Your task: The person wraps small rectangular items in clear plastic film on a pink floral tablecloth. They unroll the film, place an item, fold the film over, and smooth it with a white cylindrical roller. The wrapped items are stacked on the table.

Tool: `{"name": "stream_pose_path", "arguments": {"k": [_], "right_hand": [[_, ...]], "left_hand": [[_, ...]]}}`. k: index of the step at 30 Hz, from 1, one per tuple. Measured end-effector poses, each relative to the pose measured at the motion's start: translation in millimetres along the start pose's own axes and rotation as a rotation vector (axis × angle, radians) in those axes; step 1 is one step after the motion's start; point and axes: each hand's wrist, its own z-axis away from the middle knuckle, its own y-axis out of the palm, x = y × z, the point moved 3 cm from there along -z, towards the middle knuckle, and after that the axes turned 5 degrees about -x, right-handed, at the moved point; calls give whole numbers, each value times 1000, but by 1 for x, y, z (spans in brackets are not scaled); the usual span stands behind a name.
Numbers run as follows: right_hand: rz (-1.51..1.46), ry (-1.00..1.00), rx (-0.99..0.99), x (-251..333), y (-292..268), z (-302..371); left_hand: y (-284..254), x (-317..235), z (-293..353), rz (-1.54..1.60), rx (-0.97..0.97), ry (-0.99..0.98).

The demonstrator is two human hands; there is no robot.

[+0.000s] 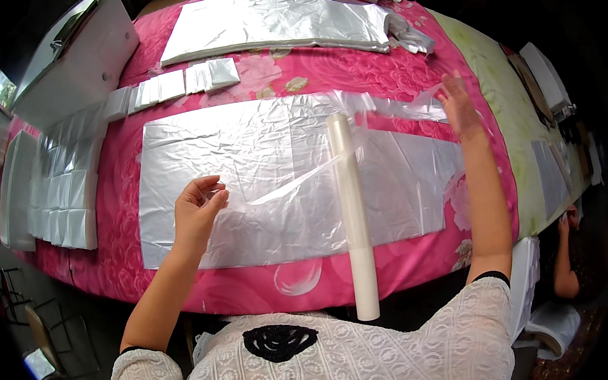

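My left hand (199, 201) pinches the edge of a thin clear plastic bag (296, 180), its thumb and fingertips together above the left part of a flat silvery-white stack of plastic bags (204, 144). Over at the stack's right end, my right hand (460, 110) is raised, with the lifted end of the film between its fingers; its grip is partly blurred. A long pale roll (360, 250) lies across the stack between my hands, its near end jutting past the table edge. Some film passes over the roll.
Another thick stack of plastic bags (269, 25) lies at the far side of the pink flowered tablecloth (380, 70). Folded plastic packets (69, 198) stand in rows at left, near a white box (80, 65). Another person's arm (565, 262) shows at right.
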Motion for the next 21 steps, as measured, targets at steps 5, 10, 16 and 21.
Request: {"name": "stream_pose_path", "arguments": {"k": [5,10,16,21], "right_hand": [[-912,180,-556,14,-117,-35],[17,-19,209,-6,-5,86],[870,-748,775,-35,94,223],[859,-821,944,-38,138,236]], "left_hand": [[-44,13,-9,-148,-136,136],[-83,9,-1,-580,-267,413],[-113,-2,15,-515,-143,504],[-136,-19,25,-210,-152,497]]}}
